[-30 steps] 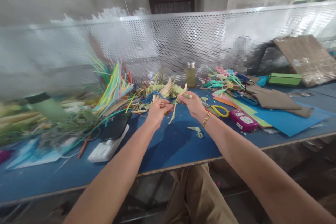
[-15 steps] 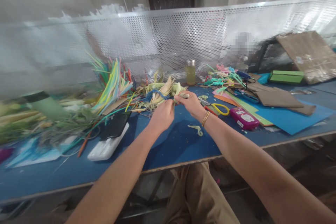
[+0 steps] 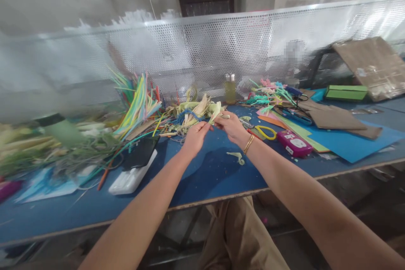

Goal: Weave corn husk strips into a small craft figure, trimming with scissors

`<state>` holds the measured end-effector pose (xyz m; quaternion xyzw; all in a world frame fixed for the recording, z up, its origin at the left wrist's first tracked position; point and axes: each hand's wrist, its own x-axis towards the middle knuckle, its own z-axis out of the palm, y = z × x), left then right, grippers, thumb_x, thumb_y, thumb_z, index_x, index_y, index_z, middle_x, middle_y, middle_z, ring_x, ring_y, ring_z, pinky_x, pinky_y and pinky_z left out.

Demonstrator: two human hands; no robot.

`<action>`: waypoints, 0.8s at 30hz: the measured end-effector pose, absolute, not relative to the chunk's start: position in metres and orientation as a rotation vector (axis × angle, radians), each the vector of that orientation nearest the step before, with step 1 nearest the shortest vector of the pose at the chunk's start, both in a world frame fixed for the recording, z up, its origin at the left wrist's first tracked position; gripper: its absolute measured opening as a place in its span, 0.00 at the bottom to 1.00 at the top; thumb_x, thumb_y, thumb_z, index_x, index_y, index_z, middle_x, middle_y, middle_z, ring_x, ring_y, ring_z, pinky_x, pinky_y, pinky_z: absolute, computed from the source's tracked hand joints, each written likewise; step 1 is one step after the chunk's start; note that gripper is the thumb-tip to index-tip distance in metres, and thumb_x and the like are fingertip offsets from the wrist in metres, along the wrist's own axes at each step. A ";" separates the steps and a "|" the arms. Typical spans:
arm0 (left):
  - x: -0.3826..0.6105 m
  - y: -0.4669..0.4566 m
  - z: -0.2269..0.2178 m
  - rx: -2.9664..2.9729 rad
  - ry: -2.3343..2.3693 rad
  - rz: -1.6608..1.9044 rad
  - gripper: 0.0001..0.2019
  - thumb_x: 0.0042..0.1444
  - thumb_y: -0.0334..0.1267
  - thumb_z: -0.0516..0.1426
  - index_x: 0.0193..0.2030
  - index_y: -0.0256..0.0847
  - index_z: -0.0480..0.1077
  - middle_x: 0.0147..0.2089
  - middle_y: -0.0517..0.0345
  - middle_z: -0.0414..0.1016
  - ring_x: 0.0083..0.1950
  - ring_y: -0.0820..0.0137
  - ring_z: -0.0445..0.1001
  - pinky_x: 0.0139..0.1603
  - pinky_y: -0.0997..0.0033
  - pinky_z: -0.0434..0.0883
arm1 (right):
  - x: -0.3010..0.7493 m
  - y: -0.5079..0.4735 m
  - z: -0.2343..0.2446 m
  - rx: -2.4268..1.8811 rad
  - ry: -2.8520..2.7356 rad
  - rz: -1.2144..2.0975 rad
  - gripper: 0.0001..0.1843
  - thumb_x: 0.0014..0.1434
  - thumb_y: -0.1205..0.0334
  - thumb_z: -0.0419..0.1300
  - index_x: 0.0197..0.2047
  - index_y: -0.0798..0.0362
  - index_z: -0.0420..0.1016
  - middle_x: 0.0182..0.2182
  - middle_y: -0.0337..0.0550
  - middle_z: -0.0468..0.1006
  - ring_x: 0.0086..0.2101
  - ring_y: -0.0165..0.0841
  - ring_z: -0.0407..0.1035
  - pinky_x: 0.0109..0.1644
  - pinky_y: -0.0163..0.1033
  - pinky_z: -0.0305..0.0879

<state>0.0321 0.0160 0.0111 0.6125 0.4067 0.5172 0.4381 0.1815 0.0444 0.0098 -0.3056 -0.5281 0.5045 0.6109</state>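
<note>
Both of my hands meet over the middle of the blue table point(image 3: 209, 177). My left hand point(image 3: 195, 136) pinches a pale green-yellow leaf strip point(image 3: 217, 112), and my right hand point(image 3: 232, 125), with a gold bangle on its wrist, grips the same strip from the other side. Just beyond them lies a heap of dried leaf pieces point(image 3: 193, 112) with a blue cord in it. A small curled leaf scrap point(image 3: 237, 156) lies on the table below my right wrist.
A bundle of coloured strips point(image 3: 137, 101) fans up at the left. Nearby are a black phone point(image 3: 139, 152) on a white case, yellow-handled scissors point(image 3: 264, 131), a pink box point(image 3: 294, 143), a small bottle point(image 3: 230, 87), paper sheets point(image 3: 344, 141) and a perforated metal screen point(image 3: 221, 50).
My hands have come together at the leaf heap; the strip that hung down between them a second ago is now gathered up at my fingertips.
</note>
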 end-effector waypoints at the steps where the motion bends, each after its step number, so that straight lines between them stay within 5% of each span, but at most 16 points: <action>1: 0.033 0.015 0.011 1.486 0.980 1.269 0.12 0.54 0.45 0.61 0.26 0.40 0.70 0.17 0.69 0.48 0.18 0.77 0.48 0.22 0.75 0.47 | 0.182 0.044 0.011 -0.695 -1.219 1.184 0.19 0.39 0.52 0.73 0.26 0.52 0.70 0.21 0.35 0.72 0.24 0.27 0.65 0.30 0.35 0.61; 11: 0.032 0.010 0.021 1.189 0.796 1.256 0.13 0.50 0.42 0.63 0.25 0.39 0.63 0.18 0.73 0.44 0.17 0.83 0.42 0.17 0.82 0.42 | 0.190 0.033 0.018 -0.507 -1.449 1.560 0.18 0.40 0.54 0.76 0.34 0.52 0.78 0.30 0.37 0.77 0.30 0.26 0.67 0.34 0.34 0.64; 24: 0.045 0.007 0.013 1.130 0.825 1.268 0.14 0.56 0.45 0.61 0.28 0.39 0.64 0.19 0.72 0.46 0.16 0.82 0.44 0.16 0.82 0.43 | 0.181 0.038 0.016 -0.904 -1.728 0.492 0.22 0.58 0.46 0.62 0.20 0.53 0.71 0.20 0.40 0.71 0.24 0.30 0.62 0.33 0.38 0.58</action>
